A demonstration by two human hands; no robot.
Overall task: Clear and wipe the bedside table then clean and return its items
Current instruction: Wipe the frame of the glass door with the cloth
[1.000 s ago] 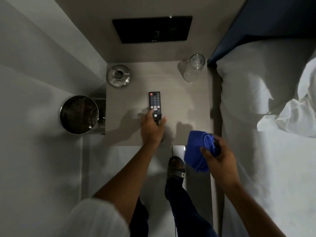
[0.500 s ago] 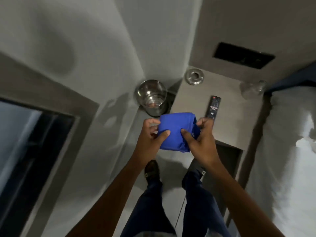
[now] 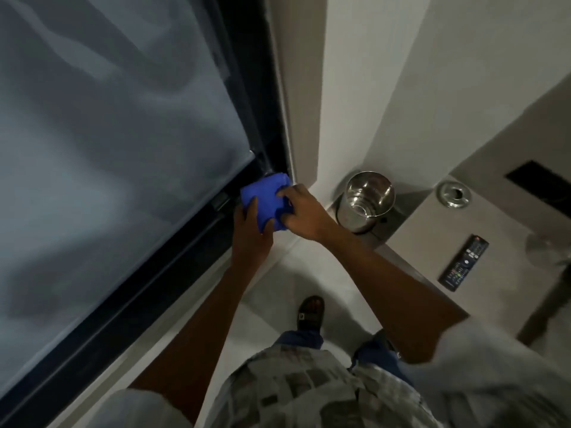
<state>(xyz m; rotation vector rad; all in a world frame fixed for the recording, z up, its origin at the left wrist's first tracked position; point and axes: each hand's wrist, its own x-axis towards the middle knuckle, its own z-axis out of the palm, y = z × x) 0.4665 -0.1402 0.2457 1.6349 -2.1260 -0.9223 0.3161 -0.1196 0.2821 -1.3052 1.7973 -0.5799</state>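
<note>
A folded blue cloth [image 3: 266, 200] is held between both hands, close to the dark window frame at the left. My left hand [image 3: 248, 234] grips it from below and my right hand [image 3: 301, 213] from the right side. The bedside table [image 3: 500, 230] lies at the right edge. On it rest a black remote [image 3: 464, 262], a round glass ashtray [image 3: 453, 195] and a blurred clear glass [image 3: 545, 253] at the far right.
A shiny metal bin [image 3: 366, 197] stands on the floor between the wall corner and the table. A large window [image 3: 108, 149] with a dark frame fills the left. My sandalled foot [image 3: 310, 313] is on the pale floor. A dark wall panel [image 3: 543, 188] sits above the table.
I have turned left from the table toward the window. My left hand left the remote and joined the right on the blue cloth, which now sits near the window frame.
</note>
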